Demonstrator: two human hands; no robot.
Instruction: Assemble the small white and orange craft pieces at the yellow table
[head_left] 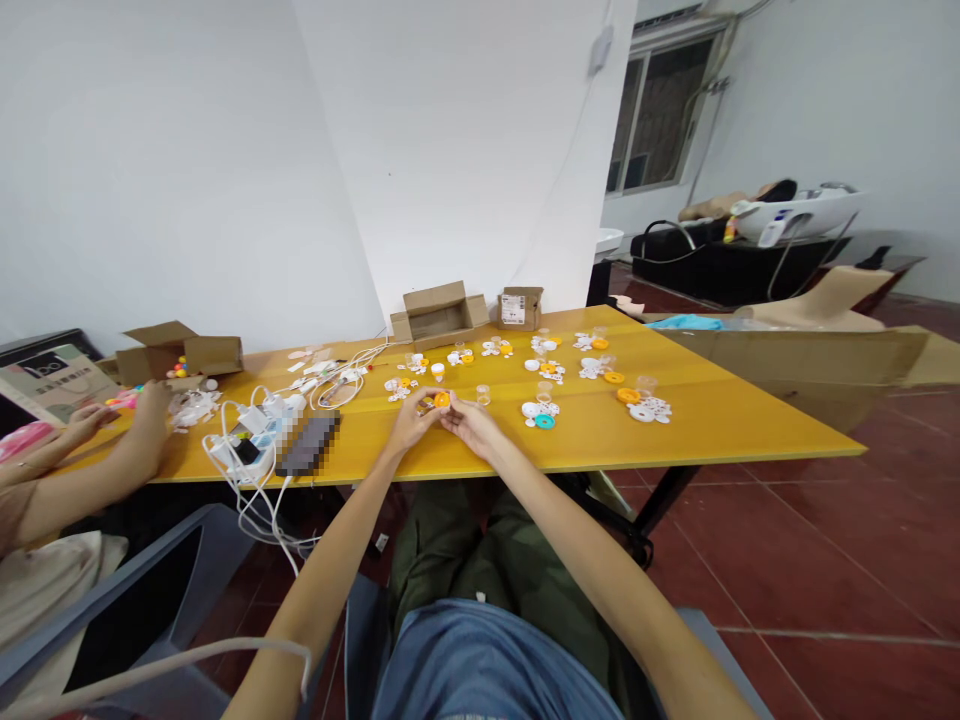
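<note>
Both my arms reach out over the yellow table (720, 420). My left hand (411, 422) and my right hand (471, 420) meet above the near edge. Their fingers are pinched together on a small orange round part (442, 400) held between them. Just past it stands a small clear cup (484, 395). Groups of white, orange and teal small parts (541, 412) lie in rows on the table beyond my hands.
Open cardboard boxes (439, 315) stand at the table's far edge and at the left (176, 352). White cables, a power strip (251, 445) and a phone (309, 445) lie to the left. Another person's arms (112, 455) rest on the table's left end. A large cardboard sheet (810, 360) leans at the right.
</note>
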